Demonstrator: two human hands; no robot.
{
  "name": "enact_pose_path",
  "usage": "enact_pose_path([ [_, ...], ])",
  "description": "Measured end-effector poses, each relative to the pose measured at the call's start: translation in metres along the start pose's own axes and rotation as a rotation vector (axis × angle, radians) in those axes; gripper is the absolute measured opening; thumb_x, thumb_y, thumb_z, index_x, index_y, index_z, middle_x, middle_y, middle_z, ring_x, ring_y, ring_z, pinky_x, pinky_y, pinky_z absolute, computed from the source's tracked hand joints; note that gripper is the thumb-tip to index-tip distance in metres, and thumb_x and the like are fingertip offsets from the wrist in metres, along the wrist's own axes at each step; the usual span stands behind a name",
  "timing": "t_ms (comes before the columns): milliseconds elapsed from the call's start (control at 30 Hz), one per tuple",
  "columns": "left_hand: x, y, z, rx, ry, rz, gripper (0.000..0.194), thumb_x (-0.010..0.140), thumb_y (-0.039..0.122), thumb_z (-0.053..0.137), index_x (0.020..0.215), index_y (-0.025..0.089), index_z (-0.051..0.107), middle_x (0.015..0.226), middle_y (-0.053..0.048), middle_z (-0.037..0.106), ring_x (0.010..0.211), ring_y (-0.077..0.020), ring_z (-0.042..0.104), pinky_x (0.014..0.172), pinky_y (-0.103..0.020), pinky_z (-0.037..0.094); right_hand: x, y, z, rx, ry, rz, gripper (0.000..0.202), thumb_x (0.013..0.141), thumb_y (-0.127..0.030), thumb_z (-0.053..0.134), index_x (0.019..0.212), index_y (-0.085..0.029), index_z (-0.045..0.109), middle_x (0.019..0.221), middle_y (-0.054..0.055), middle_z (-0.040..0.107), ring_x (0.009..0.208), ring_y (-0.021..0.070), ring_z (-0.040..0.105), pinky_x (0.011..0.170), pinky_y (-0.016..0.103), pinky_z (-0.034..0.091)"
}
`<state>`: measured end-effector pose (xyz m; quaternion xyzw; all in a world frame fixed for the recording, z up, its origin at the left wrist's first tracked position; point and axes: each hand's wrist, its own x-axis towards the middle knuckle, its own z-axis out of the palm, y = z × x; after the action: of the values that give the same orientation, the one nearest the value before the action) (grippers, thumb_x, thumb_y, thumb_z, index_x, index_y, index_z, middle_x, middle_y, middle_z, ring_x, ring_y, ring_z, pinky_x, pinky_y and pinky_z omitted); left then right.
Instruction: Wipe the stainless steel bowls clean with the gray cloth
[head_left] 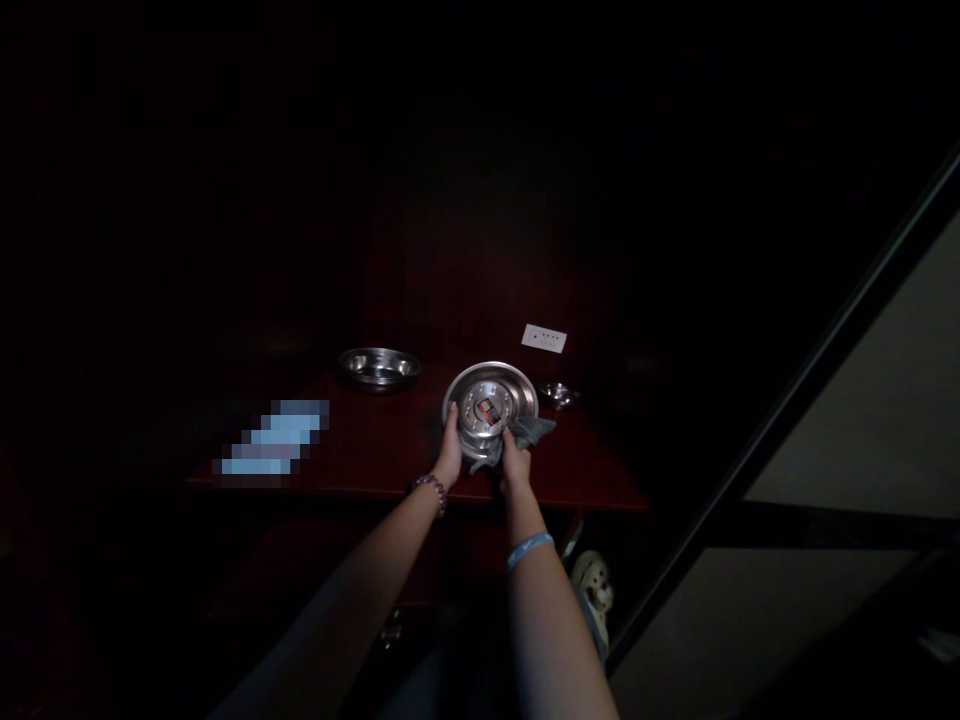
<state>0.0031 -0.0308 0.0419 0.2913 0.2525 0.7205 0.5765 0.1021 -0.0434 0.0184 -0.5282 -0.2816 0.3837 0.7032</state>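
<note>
Between my two hands a round steel basin (514,391) is held tilted over the table, its inside toward me and a dark, red-edged label (489,411) at its centre. My left hand (448,452) grips the left rim, thumb on the inside. On the lower right, my right hand (515,466) is closed on the rim together with a grey cloth (531,431), which sticks out past the basin's edge. The fingers behind the basin are hidden. Behind and to the left stands a second steel basin (379,370). A small steel bowl (559,396) sits just to the right.
The dark red table (375,455) has its front edge just beyond my forearms. A white socket plate (544,338) shows at the back. At the table's left lies a blurred-out pale blue shape (274,440). Below right is a pale clog (595,582), beside a slanting dark-framed panel (855,400).
</note>
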Motion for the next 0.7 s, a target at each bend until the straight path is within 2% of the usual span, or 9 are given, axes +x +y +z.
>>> enact_pose_path([
  [133,0.001,-0.002,-0.001,-0.006,0.009,-0.015,0.047,0.100,0.043,0.045,0.136,0.016,0.060,0.143,-0.008,0.061,0.143,-0.0254,0.046,0.119,-0.040,0.037,-0.001,0.000,0.001,-0.003,0.030,-0.010,0.030,0.077,-0.038,0.071,0.087,-0.010,0.074,0.087,0.014,0.078,0.081,0.0240,0.075,0.068,0.030,0.058],
  [267,0.000,-0.002,-0.001,-0.004,0.015,-0.042,0.047,0.097,0.046,0.049,0.128,0.016,0.065,0.137,-0.009,0.066,0.140,-0.0276,0.049,0.116,-0.041,0.041,0.001,0.001,0.001,0.016,0.050,-0.018,0.031,0.073,-0.038,0.075,0.086,-0.010,0.075,0.083,0.013,0.078,0.083,0.0256,0.075,0.066,0.030,0.059],
  [433,-0.002,-0.001,-0.001,-0.034,-0.004,-0.070,0.050,0.091,0.051,0.058,0.126,0.016,0.067,0.129,-0.010,0.071,0.132,-0.0252,0.058,0.113,-0.035,0.044,0.003,0.006,0.004,0.117,0.043,0.106,0.039,0.076,-0.037,0.075,0.101,-0.007,0.075,0.088,0.013,0.078,0.086,0.0230,0.076,0.067,0.026,0.059],
  [533,-0.005,-0.003,-0.002,0.039,-0.055,-0.071,0.042,0.090,0.043,0.062,0.118,0.012,0.071,0.117,-0.011,0.076,0.125,-0.0252,0.063,0.110,-0.033,0.045,0.004,0.007,0.006,0.186,0.080,0.128,0.043,0.081,-0.035,0.072,0.110,-0.004,0.073,0.093,0.014,0.078,0.090,0.0230,0.076,0.070,0.026,0.060],
  [700,-0.007,-0.012,-0.005,0.250,-0.085,-0.076,0.023,0.078,0.029,0.073,0.096,0.013,0.075,0.091,-0.010,0.080,0.098,-0.0253,0.073,0.096,-0.035,0.053,0.008,0.007,0.004,0.162,0.107,0.147,0.045,0.084,-0.035,0.070,0.114,-0.003,0.071,0.097,0.015,0.078,0.091,0.0226,0.076,0.070,0.025,0.060],
])
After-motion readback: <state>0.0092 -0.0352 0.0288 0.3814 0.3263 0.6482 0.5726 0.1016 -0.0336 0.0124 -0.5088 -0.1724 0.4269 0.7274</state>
